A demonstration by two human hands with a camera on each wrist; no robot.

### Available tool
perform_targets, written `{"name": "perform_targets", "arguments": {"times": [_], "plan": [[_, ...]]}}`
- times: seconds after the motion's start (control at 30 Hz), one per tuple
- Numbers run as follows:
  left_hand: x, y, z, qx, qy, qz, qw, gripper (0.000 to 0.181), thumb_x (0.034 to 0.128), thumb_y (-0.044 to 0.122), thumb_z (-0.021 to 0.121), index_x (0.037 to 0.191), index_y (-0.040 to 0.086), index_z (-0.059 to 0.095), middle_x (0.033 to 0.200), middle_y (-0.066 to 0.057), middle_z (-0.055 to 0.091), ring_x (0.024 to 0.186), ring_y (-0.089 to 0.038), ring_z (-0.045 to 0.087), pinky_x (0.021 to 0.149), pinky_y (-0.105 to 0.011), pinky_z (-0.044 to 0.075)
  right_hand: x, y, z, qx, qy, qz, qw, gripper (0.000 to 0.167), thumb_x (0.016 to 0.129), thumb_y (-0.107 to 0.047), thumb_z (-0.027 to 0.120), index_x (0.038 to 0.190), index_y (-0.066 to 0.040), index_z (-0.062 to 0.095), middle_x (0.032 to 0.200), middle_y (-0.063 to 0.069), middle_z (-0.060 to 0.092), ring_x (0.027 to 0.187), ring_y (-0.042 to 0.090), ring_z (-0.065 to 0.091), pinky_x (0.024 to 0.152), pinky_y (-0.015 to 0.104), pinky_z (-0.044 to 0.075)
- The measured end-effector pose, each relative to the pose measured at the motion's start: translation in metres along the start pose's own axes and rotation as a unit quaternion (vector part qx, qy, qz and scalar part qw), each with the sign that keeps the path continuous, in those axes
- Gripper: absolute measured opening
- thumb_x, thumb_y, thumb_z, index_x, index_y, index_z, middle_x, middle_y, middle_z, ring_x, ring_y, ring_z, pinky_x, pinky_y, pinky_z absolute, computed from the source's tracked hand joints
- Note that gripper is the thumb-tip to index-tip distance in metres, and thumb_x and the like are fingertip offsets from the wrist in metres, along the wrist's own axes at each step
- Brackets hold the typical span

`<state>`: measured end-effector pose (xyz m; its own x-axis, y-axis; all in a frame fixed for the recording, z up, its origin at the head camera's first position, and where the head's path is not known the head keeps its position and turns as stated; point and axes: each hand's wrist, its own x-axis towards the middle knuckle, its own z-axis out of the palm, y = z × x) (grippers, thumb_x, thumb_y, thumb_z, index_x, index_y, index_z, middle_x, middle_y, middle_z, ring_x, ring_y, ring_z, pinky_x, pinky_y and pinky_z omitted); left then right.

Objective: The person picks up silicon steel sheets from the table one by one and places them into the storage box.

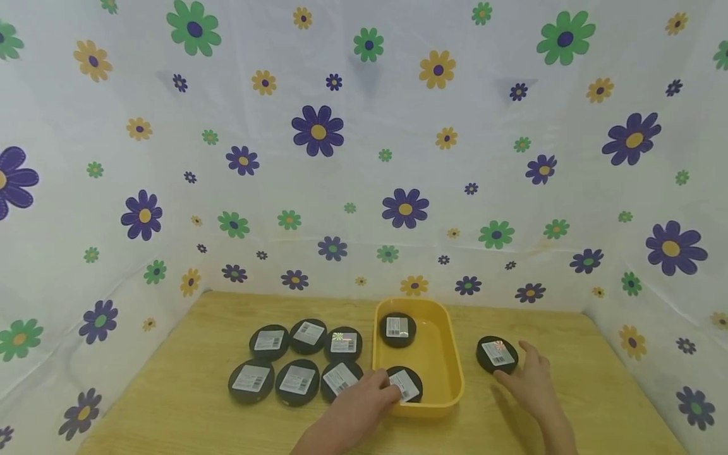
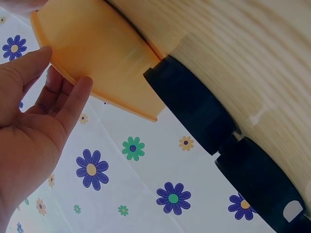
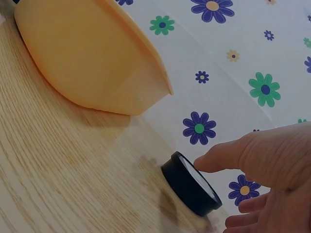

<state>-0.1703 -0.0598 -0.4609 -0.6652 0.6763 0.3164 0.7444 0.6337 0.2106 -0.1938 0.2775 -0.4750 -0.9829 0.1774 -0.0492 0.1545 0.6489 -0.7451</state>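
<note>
My left hand (image 1: 364,401) is at the front left rim of a yellow plastic bin (image 1: 457,379), close by a round black tin (image 1: 405,382) with a white label inside it. In the left wrist view its fingers (image 2: 73,102) are relaxed around the bin's rim, with no tin visible between them. Right of the bin, another round black tin (image 1: 497,354) lies label up on the table. My right hand (image 1: 531,382) reaches around that tin's right side, thumb at its near edge and fingers apart from it.
A further black tin (image 1: 397,330) lies at the bin's back left. Several labelled black tins, such as this front-left tin (image 1: 251,380), stand in two rows left of the bin. The wooden table (image 1: 188,373) meets a flower-patterned white cloth (image 1: 352,189) behind and at both sides.
</note>
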Motion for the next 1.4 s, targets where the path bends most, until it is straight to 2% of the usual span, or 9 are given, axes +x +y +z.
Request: {"name": "perform_targets", "arguments": {"times": [0.23, 0.67, 0.87, 1.07, 1.23, 1.4], "plan": [[0.003, 0.001, 0.000, 0.013, 0.013, 0.003, 0.9998, 0.007, 0.0930, 0.016, 0.066, 0.090, 0.021, 0.063, 0.085, 0.008, 0.043, 0.077, -0.007, 0.043, 0.061, -0.014, 0.036, 0.007, 0.005, 0.001, -0.009, 0.009, -0.015, 0.9998, 0.093, 0.084, -0.015, 0.073, 0.148, 0.014, 0.012, 0.142, 0.049, 0.015, 0.130, 0.063, 0.023, 0.102, 0.074, 0.029], [-0.001, -0.003, 0.003, -0.001, 0.018, -0.002, 0.9998, 0.007, 0.0924, 0.014, 0.067, 0.093, 0.021, 0.066, 0.086, 0.007, 0.044, 0.077, -0.007, 0.044, 0.061, -0.014, 0.037, 0.022, 0.006, 0.000, -0.037, 0.000, -0.014, 0.9992, 0.107, 0.078, -0.016, 0.079, 0.149, 0.013, 0.005, 0.138, 0.052, 0.014, 0.123, 0.067, 0.032, 0.101, 0.072, 0.033], [-0.001, -0.003, 0.003, -0.003, 0.014, -0.001, 0.9999, 0.006, 0.0933, 0.016, 0.067, 0.093, 0.022, 0.065, 0.085, 0.007, 0.044, 0.076, -0.007, 0.042, 0.060, -0.013, 0.036, 0.026, 0.004, 0.002, -0.049, -0.008, -0.006, 0.9987, 0.109, 0.075, -0.018, 0.081, 0.150, 0.010, 0.007, 0.137, 0.050, 0.015, 0.119, 0.066, 0.038, 0.098, 0.071, 0.036], [0.000, -0.001, 0.000, -0.012, -0.003, -0.018, 0.9998, 0.008, 0.0937, 0.014, 0.067, 0.095, 0.022, 0.067, 0.086, 0.008, 0.043, 0.078, -0.006, 0.043, 0.064, -0.015, 0.039, 0.031, 0.004, 0.009, -0.071, -0.014, -0.008, 0.9973, 0.106, 0.076, -0.018, 0.082, 0.151, 0.005, 0.009, 0.136, 0.047, 0.018, 0.118, 0.063, 0.041, 0.097, 0.070, 0.038], [0.000, 0.000, -0.001, -0.014, -0.013, -0.026, 0.9995, 0.008, 0.0938, 0.014, 0.066, 0.094, 0.023, 0.066, 0.085, 0.008, 0.042, 0.078, -0.006, 0.043, 0.064, -0.015, 0.038, 0.033, 0.002, 0.012, -0.076, -0.014, -0.016, 0.9969, 0.106, 0.077, -0.020, 0.082, 0.151, 0.005, 0.010, 0.139, 0.047, 0.018, 0.119, 0.062, 0.040, 0.098, 0.071, 0.036], [0.000, 0.000, 0.000, -0.011, -0.012, -0.021, 0.9996, 0.008, 0.0939, 0.014, 0.066, 0.094, 0.023, 0.065, 0.085, 0.008, 0.042, 0.078, -0.006, 0.042, 0.064, -0.015, 0.038, 0.033, -0.003, 0.014, -0.073, -0.016, -0.021, 0.9970, 0.104, 0.078, -0.022, 0.080, 0.152, 0.005, 0.012, 0.140, 0.046, 0.019, 0.119, 0.060, 0.040, 0.098, 0.071, 0.036]]}}
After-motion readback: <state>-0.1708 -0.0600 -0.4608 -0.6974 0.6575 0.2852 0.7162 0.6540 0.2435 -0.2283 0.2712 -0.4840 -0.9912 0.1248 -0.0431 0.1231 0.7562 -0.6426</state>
